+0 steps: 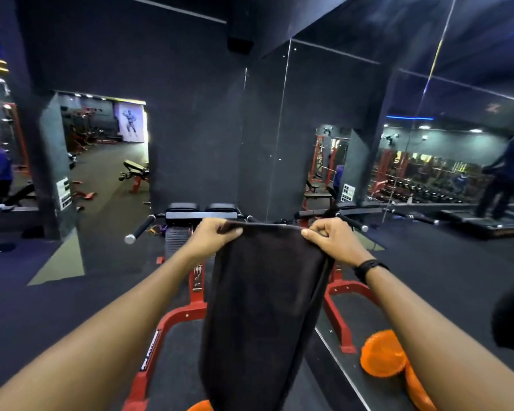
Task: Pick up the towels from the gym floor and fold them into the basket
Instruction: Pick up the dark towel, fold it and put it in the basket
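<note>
A dark brown towel [261, 307] hangs straight down in front of me, held up by its top edge at chest height. My left hand [212, 237] pinches the top left corner and my right hand [331, 241] pinches the top right corner, both arms stretched forward. The towel's lower end runs out of the bottom of the view. Part of an orange basket [383, 355] shows low on the right, beside the mirror; another orange piece [201, 406] peeks out at the bottom edge, left of the towel.
A red-framed gym machine [196, 295] with black pads and handles [138, 231] stands directly behind the towel. Mirror walls [413, 161] run along the right. A doorway [107, 161] at left opens onto benches. A dark item [2, 247] lies on the floor far left.
</note>
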Demonstrator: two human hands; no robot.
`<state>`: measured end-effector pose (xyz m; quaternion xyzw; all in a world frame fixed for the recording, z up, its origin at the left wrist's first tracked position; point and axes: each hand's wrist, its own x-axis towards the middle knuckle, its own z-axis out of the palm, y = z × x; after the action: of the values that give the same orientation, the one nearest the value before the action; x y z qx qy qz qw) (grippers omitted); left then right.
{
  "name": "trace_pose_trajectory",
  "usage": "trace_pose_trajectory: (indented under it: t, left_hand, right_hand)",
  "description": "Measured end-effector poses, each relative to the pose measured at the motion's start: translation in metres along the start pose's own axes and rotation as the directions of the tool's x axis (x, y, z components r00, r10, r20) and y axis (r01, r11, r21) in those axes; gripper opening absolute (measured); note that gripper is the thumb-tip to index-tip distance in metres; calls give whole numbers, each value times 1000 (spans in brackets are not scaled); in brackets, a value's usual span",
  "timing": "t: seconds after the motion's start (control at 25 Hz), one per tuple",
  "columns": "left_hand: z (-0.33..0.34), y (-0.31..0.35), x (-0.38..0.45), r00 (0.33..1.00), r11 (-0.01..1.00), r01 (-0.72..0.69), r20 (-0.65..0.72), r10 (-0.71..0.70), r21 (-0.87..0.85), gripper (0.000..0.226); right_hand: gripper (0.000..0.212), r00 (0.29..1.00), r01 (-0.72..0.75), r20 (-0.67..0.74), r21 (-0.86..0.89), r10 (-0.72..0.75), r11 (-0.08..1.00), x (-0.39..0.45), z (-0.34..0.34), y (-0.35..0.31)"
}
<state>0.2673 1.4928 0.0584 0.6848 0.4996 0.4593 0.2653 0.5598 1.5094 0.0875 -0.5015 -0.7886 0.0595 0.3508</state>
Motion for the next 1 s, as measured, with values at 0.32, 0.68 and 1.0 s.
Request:
trace_pose_trajectory:
  t: [0.32, 0.68, 1.0]
  left_hand:
    - [35, 15, 77, 987, 974, -151, 81, 139, 171, 26]
    - [1, -47, 83, 970, 999, -22, 243, 29, -29, 30]
    - [26, -22, 113, 977, 979, -204, 61, 205, -15, 28]
  right_hand:
    - [30, 988, 85, 102, 263, -115, 961, 61, 45, -15]
    - [26, 985, 27, -144, 675, 96, 738, 115, 61, -12]
    - [40, 936, -20, 327, 412, -128, 911, 111, 73, -15]
